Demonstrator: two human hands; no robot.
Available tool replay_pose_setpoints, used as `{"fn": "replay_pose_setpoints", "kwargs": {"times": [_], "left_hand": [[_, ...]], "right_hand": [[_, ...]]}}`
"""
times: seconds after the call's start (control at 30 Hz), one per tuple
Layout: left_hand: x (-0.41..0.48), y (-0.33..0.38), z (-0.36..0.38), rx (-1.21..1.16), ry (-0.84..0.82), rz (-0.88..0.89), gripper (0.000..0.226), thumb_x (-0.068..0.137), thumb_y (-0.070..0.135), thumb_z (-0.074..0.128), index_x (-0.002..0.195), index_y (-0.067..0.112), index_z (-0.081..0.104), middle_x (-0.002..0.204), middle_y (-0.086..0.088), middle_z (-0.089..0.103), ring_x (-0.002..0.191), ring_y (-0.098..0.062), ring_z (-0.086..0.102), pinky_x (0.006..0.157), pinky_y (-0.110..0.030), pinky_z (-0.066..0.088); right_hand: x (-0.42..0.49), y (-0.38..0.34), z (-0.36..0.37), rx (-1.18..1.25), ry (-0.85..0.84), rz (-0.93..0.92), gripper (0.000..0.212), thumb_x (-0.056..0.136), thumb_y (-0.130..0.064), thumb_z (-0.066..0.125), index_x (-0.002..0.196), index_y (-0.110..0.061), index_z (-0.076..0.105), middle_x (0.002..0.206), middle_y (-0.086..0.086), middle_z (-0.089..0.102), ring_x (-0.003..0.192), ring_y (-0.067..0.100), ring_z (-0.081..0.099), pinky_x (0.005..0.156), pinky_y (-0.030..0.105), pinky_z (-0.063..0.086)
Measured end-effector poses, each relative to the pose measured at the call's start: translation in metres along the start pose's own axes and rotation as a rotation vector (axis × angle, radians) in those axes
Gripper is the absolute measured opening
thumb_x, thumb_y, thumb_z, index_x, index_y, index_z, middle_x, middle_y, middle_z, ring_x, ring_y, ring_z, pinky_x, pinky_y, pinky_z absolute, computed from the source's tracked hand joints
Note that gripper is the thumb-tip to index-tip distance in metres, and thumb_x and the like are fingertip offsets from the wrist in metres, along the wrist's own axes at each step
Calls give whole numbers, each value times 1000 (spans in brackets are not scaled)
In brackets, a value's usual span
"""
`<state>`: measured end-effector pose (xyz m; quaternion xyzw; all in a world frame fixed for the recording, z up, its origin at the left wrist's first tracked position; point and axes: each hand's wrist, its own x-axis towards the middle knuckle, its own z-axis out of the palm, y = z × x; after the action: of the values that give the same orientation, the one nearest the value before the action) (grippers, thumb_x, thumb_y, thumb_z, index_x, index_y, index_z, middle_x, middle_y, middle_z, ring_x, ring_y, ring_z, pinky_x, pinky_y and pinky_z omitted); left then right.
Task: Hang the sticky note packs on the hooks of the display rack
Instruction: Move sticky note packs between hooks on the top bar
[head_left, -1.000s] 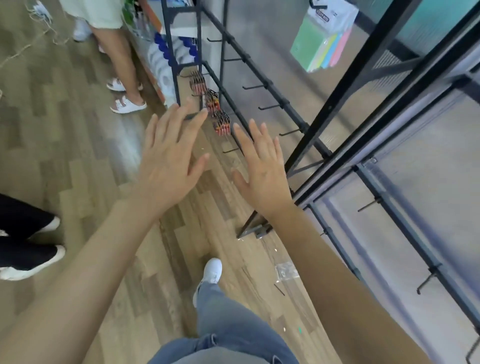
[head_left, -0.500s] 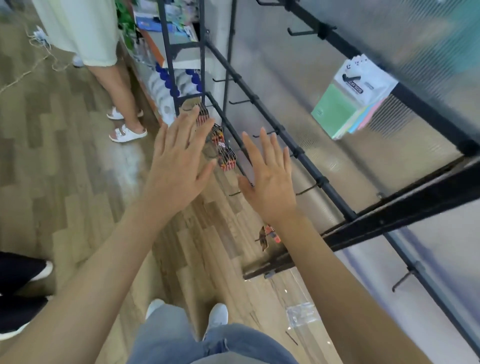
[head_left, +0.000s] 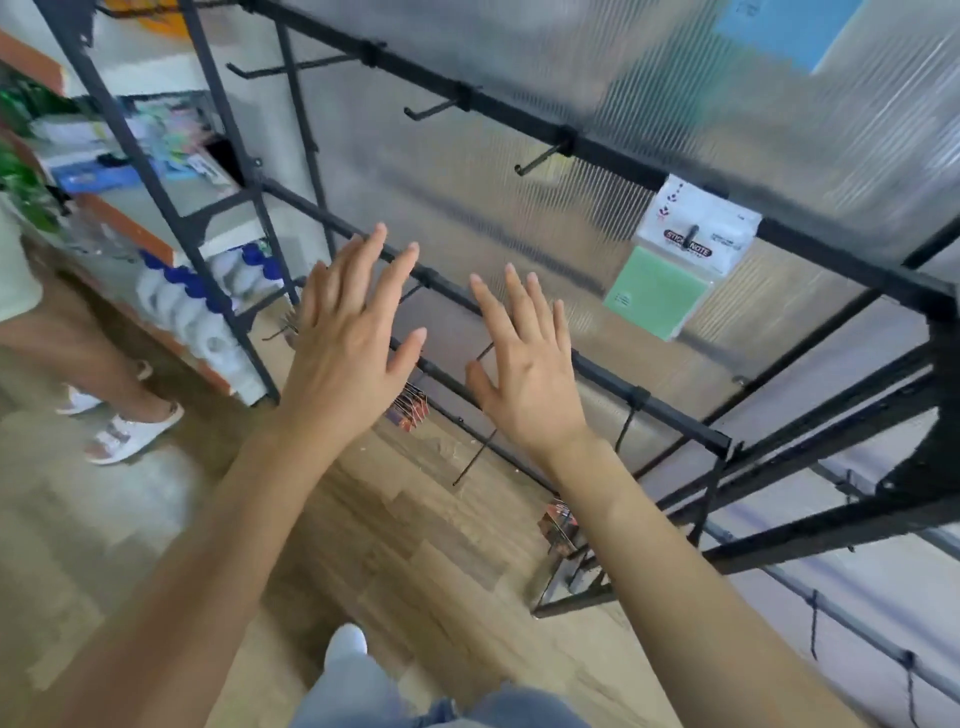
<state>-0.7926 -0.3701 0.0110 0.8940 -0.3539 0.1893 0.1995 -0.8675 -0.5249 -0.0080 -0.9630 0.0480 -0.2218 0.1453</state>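
Observation:
A sticky note pack (head_left: 675, 260) with a white header card and a green pad hangs on a hook of the black display rack (head_left: 613, 150), at the upper right. Empty black hooks (head_left: 436, 108) stick out of the rail to its left. My left hand (head_left: 348, 343) and my right hand (head_left: 524, 364) are raised in front of the rack's middle rail, palms away from me, fingers spread, holding nothing. Both hands are below and to the left of the hanging pack, apart from it.
Small red packs (head_left: 410, 408) hang on lower hooks behind my hands. A person in white sandals (head_left: 130, 431) stands at the left beside a shelf unit (head_left: 182, 218) with white and blue items. Wooden floor lies below; my shoe (head_left: 345, 642) shows at the bottom.
The view has tilted up and moved closer to the rack, so the hanging pack now sits lower in the frame. Both hands stay raised, spread and empty.

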Motion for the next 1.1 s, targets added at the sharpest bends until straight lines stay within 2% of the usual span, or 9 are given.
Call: {"fn": "replay_pose_setpoints", "kwargs": {"times": [0.07, 0.23, 0.37, 0.5, 0.63, 0.73, 0.83, 1.0, 1.1], "left_hand": [[18, -19, -5, -22, -3, 62, 59, 90, 33, 46, 143, 11, 31, 150, -17, 25, 134, -34, 23, 107, -55, 20], [59, -52, -15, -92, 8, 206, 61, 88, 31, 47, 143, 11, 30, 149, -18, 25, 133, -34, 23, 108, -53, 18], [91, -62, -21, -145, 53, 301, 57, 91, 32, 45, 142, 11, 30, 149, -17, 26, 133, -34, 26, 106, -57, 26], [116, -57, -27, -181, 104, 377, 58, 90, 36, 40, 143, 13, 29, 150, -15, 25, 133, -33, 26, 108, -53, 21], [137, -45, -32, -236, 147, 429, 58, 91, 32, 49, 143, 12, 29, 150, -15, 24, 134, -33, 25, 107, -52, 21], [149, -33, -36, -251, 175, 446, 58, 90, 37, 39, 142, 12, 31, 149, -16, 26, 132, -33, 25, 105, -53, 26], [163, -20, -33, -275, 168, 489, 59, 88, 37, 37, 142, 13, 29, 149, -16, 26, 134, -32, 24, 108, -54, 23], [187, -3, -29, -289, 208, 531, 58, 90, 27, 52, 142, 11, 30, 149, -16, 26, 135, -31, 22, 110, -55, 21], [198, 5, -29, -288, 218, 548, 61, 86, 27, 52, 141, 9, 33, 148, -17, 27, 135, -29, 20, 110, -54, 20]], "right_hand": [[17, -12, 2, -30, 41, 49, 73, 81, -15, 63, 145, -13, 30, 151, 21, 24, 141, 40, 14, 110, 50, 6], [49, -31, -6, -127, 154, 154, 73, 81, -15, 63, 145, -13, 30, 151, 20, 24, 141, 39, 15, 110, 46, 4], [66, -33, -25, -172, 249, 224, 71, 82, -14, 64, 145, -13, 31, 151, 19, 25, 140, 39, 16, 111, 52, 10], [79, -32, -48, -236, 311, 255, 71, 82, -14, 63, 145, -14, 30, 151, 18, 26, 141, 37, 16, 113, 47, 5], [89, -27, -71, -277, 358, 290, 68, 83, -20, 57, 145, -15, 30, 150, 18, 28, 141, 36, 17, 112, 45, 5], [96, -21, -87, -308, 389, 312, 65, 86, -22, 55, 145, -14, 30, 151, 16, 27, 141, 35, 16, 113, 44, 5], [103, -10, -104, -348, 410, 366, 65, 90, -20, 57, 146, -15, 26, 153, 13, 21, 143, 30, 11, 114, 40, 2], [117, 19, -144, -440, 456, 443, 63, 93, -24, 51, 147, -11, 21, 155, 11, 18, 143, 27, 10, 116, 42, 7], [130, 40, -174, -506, 516, 484, 63, 92, -20, 53, 146, -7, 23, 152, 13, 23, 141, 29, 17, 115, 44, 15]]}}
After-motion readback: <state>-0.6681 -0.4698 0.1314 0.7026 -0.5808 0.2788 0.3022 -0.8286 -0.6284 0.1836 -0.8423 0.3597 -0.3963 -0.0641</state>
